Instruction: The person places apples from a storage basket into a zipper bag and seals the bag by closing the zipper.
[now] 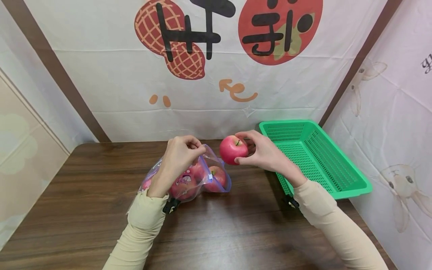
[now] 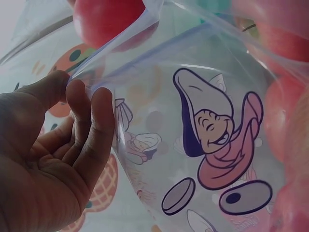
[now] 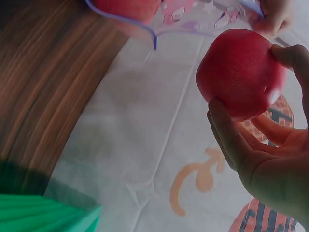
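A clear zip bag [image 1: 199, 189] with purple-blue edging and cartoon prints lies on the table, several red apples inside it. My left hand [image 1: 181, 155] pinches the rim of the bag's mouth between thumb and fingers; the left wrist view shows this hand [image 2: 58, 140] at the blue edge. Just right of the opening, my right hand [image 1: 261, 152] grips one red apple [image 1: 233, 150] in the air, stem facing the head camera. In the right wrist view the apple [image 3: 241, 75] sits between thumb and fingertips. Another apple [image 1: 216, 179] lies near the bag's mouth.
A green perforated plastic basket [image 1: 351, 193] stands on the right, partly behind my right forearm. Beneath everything is a dark wooden table [image 1: 84, 210]. A printed white cloth [image 1: 118, 90] hangs along its back edge, and another cloth hangs at the right.
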